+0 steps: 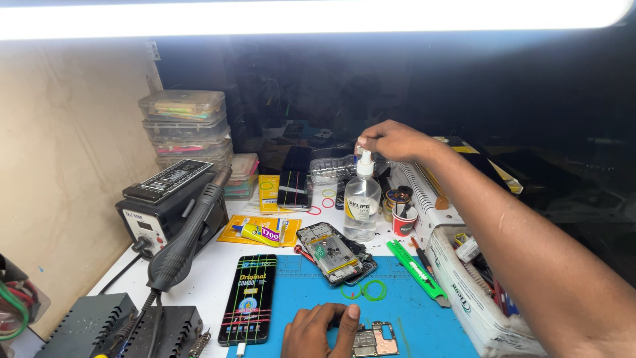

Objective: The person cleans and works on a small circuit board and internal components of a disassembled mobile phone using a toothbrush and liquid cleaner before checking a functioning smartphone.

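My right hand (392,140) reaches across the bench and pinches the white pump head of a clear liquid bottle (362,205) standing at the back of the blue work mat (411,311). Low at the front, my left hand (319,331) rests on the mat with fingers curled over the edge of a small phone circuit board and frame part (375,340). An opened phone body (335,255) with exposed boards lies mid-mat. A new phone screen in printed film (249,299) lies left of my left hand.
A hot-air station (159,209) with its handle (189,235) stands at left, power boxes (112,328) in front. Stacked plastic boxes (187,126) sit behind. A glue tube (258,232), green cutter (417,270), green rubber bands (364,290), small red cup (404,220) and white tool tray (470,292) surround the mat.
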